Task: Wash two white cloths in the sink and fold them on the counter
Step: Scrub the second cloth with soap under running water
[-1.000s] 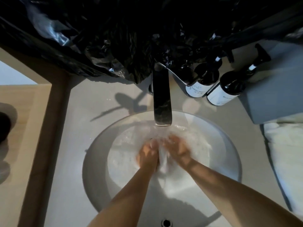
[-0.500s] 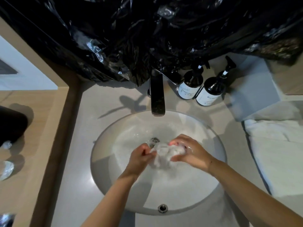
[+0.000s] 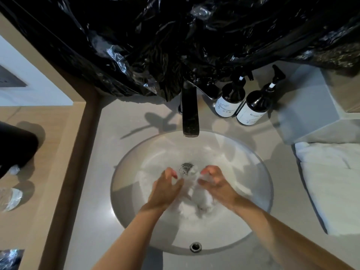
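Both hands work inside the sink (image 3: pixel 124 193). The left hand (image 3: pixel 165 189) has its fingers loosely curled and spread, tips resting at the left edge of the wet white cloth (image 3: pixel 194 201); a firm grip is not visible. The right hand (image 3: pixel 216 184) is likewise half-curled, fingertips bearing on the cloth's upper right portion (whether the thumb pinches a fold cannot be determined, as motion blur softens the outlines). The cloth lies bunched in the basin between the two palms, just below the drain (image 3: pixel 187 168).

Farther out, the faucet (image 3: pixel 190 114) stands over the basin's far rim. Two pump bottles (image 3: pixel 241 102) stand on the counter (image 3: pixel 109 145) to its right, and a folded white towel (image 3: pixel 331 182) lies at the right edge.

Risks from this position:
- The loose fingers may lose the cloth; a corner could settle over the drain and block it.
- Vigorous rubbing may throw water onto the counter, wetting the surface needed for folding.
- An elbow swing to the right could reach the bottles.

Not determinable: whether water is running, whether one or two cloths are in the bunch, and whether the towel belongs to the task. Black plastic sheeting (image 3: pixel 175 39) hides everything behind the faucet.
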Available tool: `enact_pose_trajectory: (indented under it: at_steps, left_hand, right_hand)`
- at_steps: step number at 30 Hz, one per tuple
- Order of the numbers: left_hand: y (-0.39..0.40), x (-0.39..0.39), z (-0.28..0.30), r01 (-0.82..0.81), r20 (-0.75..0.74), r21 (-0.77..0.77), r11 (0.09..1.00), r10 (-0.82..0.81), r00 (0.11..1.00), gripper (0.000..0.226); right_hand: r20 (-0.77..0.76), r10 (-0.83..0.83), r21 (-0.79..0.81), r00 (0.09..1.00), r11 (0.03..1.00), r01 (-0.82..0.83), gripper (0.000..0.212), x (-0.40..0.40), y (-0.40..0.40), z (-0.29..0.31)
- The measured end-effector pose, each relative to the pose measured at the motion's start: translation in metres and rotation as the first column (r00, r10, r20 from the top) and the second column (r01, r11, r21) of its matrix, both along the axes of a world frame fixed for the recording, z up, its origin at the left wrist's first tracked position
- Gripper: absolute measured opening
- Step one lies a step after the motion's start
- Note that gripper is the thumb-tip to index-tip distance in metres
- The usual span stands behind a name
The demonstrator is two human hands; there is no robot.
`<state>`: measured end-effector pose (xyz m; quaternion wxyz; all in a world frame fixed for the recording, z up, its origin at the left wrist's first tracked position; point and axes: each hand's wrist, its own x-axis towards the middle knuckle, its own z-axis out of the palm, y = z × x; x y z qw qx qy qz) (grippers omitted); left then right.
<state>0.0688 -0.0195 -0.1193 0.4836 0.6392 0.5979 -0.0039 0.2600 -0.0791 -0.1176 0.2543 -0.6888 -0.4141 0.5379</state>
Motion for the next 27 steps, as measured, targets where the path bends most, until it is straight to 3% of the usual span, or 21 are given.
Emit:
enact_pose_trajectory:
  at_steps: [2, 4, 7, 9, 10, 12, 15, 19, 22, 24, 27]
  left_hand:
    - [-0.007, 0.021, -0.007, -0.074, 0.086, 0.052, 0.996, 0.07, 0.994, 0.044]
    - [-0.017, 0.039, -0.022, 0.064, -0.041, 0.144, 0.987, -0.059, 0.997, 0.055]
    - [-0.02, 0.051, -0.036, 0.196, -0.298, 0.233, 0.953, -0.122, 0.947, 0.055]
    - [-0.014, 0.054, -0.043, 0.129, -0.253, 0.222, 0.966, -0.071, 0.965, 0.049]
    - [-0.012, 0.055, -0.048, 0.065, -0.186, 0.146, 0.987, -0.037, 0.982, 0.038]
    - [-0.006, 0.057, -0.063, -0.057, -0.143, 0.038, 0.998, 0.062, 0.988, 0.03]
    - [0.004, 0.06, -0.064, -0.222, -0.038, 0.012, 0.975, 0.222, 0.974, 0.026]
    - [0.003, 0.059, -0.059, -0.222, -0.044, -0.028, 0.975, 0.221, 0.974, 0.035]
    - [0.009, 0.055, -0.046, -0.269, 0.027, -0.017, 0.963, 0.269, 0.963, 0.033]
    - [0.013, 0.048, -0.044, -0.257, 0.094, -0.025, 0.966, 0.258, 0.962, 0.045]
    - [0.015, 0.037, -0.032, -0.306, 0.21, -0.035, 0.952, 0.306, 0.929, 0.049]
  right_hand:
    - [-0.023, -0.205, -0.03, 0.978, 0.978, 0.205, 0.039, -0.021, 0.0, -0.021]
    - [0.107, -0.327, -0.005, 0.939, 0.944, 0.329, 0.047, -0.037, 0.003, -0.036]
    - [0.349, -0.257, 0.033, 0.901, 0.964, 0.263, 0.044, -0.053, -0.003, -0.05]
    - [0.494, -0.189, 0.082, 0.849, 0.982, 0.171, 0.053, -0.059, -0.002, -0.057]
    - [0.521, -0.206, 0.096, 0.828, 0.978, 0.184, 0.054, -0.059, 0.001, -0.06]
    - [0.503, -0.26, 0.063, 0.824, 0.962, 0.265, 0.06, -0.06, 0.011, -0.062]
    - [0.485, -0.182, -0.067, 0.855, 0.968, 0.243, 0.071, -0.057, 0.02, -0.065]
    - [0.343, -0.242, -0.165, 0.908, 0.936, 0.312, 0.04, -0.042, 0.035, -0.064]
    - [0.238, -0.403, -0.25, 0.884, 0.854, 0.457, 0.038, -0.038, 0.038, -0.059]
    - [0.222, -0.459, -0.128, 0.86, 0.861, 0.493, 0.042, -0.035, 0.037, -0.046]
    - [0.189, -0.303, 0.023, 0.934, 0.952, 0.304, 0.035, -0.024, 0.037, -0.016]
